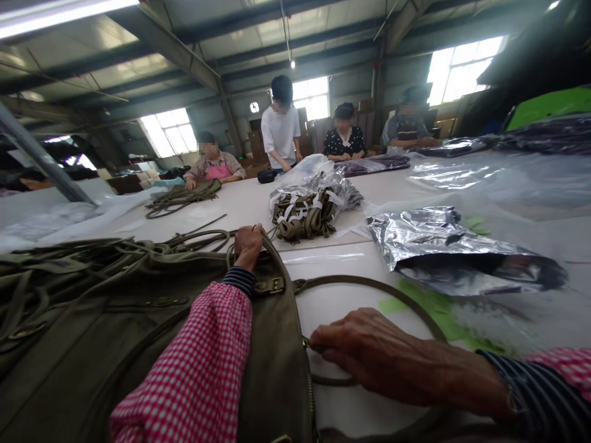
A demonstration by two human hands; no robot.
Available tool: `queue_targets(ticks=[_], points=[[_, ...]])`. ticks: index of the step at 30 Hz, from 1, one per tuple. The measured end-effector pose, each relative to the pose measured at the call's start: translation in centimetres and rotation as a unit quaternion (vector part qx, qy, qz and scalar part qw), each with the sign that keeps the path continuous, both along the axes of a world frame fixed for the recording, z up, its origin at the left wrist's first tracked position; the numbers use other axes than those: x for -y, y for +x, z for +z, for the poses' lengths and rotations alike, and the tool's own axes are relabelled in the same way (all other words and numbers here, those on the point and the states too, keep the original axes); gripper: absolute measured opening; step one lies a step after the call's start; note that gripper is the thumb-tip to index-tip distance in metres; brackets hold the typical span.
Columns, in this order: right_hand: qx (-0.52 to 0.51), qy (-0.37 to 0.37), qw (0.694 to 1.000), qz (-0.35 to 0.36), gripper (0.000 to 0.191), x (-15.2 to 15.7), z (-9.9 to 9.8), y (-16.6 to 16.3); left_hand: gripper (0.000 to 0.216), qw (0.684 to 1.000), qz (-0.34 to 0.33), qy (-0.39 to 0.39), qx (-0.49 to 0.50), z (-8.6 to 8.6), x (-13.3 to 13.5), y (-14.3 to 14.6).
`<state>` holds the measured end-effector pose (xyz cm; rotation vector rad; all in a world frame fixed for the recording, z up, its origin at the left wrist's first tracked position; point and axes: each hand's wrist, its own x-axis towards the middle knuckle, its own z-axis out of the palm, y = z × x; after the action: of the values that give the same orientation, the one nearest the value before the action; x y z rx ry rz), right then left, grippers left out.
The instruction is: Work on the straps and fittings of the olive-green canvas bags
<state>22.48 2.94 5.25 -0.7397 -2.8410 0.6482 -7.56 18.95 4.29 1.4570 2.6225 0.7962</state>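
**Braced at the top, pinched at the side**

We start with the long white bench [244, 200], broad enough to carry everything around us. On its near left side lies the olive-green fabric bag [87, 344], flat, its zipped edge turned to the right; we judge that it is laid this way so that this edge faces our working side.

Right of it, well apart, rests the crumpled silver foil packet [425, 237] with its dark mouth gaping, seemingly kept within reach yet out of the way. Beyond the bag sits the bundle of coiled olive-green pieces wound with white strips [302, 215], with clear and silvery plastic heaped on and behind it.

The slim olive-green strap [369, 282] leaves the bag's right edge in a wide loop; spread outward like that, it probably cannot snag there.

Our right hand [373, 351] is nearly closed inside that loop, thumb and fingertips pinched together at the zip. Our left hand [249, 246] is curled closed over the bag's upper right corner, apparently anchoring it against any pull; how much cloth or strap its fingers enclose, we cannot tell.

Smallest is the brass zip slider [306, 343], right at the pinching fingertips.
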Motion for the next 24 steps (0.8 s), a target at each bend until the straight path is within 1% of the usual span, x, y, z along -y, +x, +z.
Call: queue_targets(ticks=[3,5,7,9,11,12,13,14,15,16,17,18,20,21,24], points=[[-0.047,0.037,0.997,-0.043,0.015,1.4,0.0,1.5,0.036,0.998,-0.046,0.032,-0.031,0.3,1.5,1.2],[-0.072,0.046,0.994,-0.066,0.013,2.7,0.1,2.4,0.037,0.992,-0.094,0.055,-0.063,0.9,3.1,2.1],[-0.077,0.024,0.995,-0.059,0.012,4.1,0.3,2.9,0.037,0.98,-0.158,0.068,-0.098,2.3,5.5,3.3],[-0.07,-0.004,0.997,-0.033,0.01,5.5,0.1,2.8,0.027,0.961,-0.241,0.06,-0.126,4.1,9.2,4.8],[-0.057,-0.019,0.998,-0.015,0.009,6.3,-0.5,2.1,0.011,0.923,-0.353,0.039,-0.146,5.7,14.4,6.5],[-0.052,-0.02,0.998,-0.013,0.009,6.6,-0.8,1.7,0.013,0.878,-0.449,0.025,-0.161,6.1,17.4,7.3],[-0.05,-0.018,0.999,-0.012,0.009,6.7,-1.2,1.3,0.018,0.833,-0.527,0.017,-0.165,6.0,20.5,8.0],[-0.052,-0.011,0.999,-0.011,0.009,6.7,-1.5,0.9,0.02,0.791,-0.59,0.004,-0.166,5.5,23.5,8.6],[-0.057,0.002,0.998,-0.009,0.009,6.6,-1.7,0.7,0.02,0.758,-0.63,-0.004,-0.167,4.5,26.1,9.0],[-0.061,0.021,0.998,-0.005,0.01,6.6,-1.9,0.5,0.019,0.735,-0.654,0.026,-0.176,3.1,28.3,9.2],[-0.064,0.044,0.997,0.004,0.011,6.5,-2.1,0.5,0.013,0.714,-0.668,0.075,-0.196,1.6,30.0,9.2],[-0.064,0.067,0.996,0.017,0.013,6.4,-2.1,0.6,0.009,0.702,-0.668,0.115,-0.219,-0.1,31.1,9.1],[-0.062,0.114,0.99,0.047,0.018,6.1,-2.1,1.0,0.008,0.704,-0.642,0.209,-0.22,-3.0,32.1,8.8],[-0.064,0.136,0.987,0.062,0.019,5.9,-2.1,1.1,0.009,0.712,-0.626,0.227,-0.22,-4.0,32.2,8.7],[-0.084,0.184,0.976,0.082,0.016,4.5,-2.4,1.1,0.014,0.733,-0.597,0.228,-0.232,-6.1,31.7,8.7]])
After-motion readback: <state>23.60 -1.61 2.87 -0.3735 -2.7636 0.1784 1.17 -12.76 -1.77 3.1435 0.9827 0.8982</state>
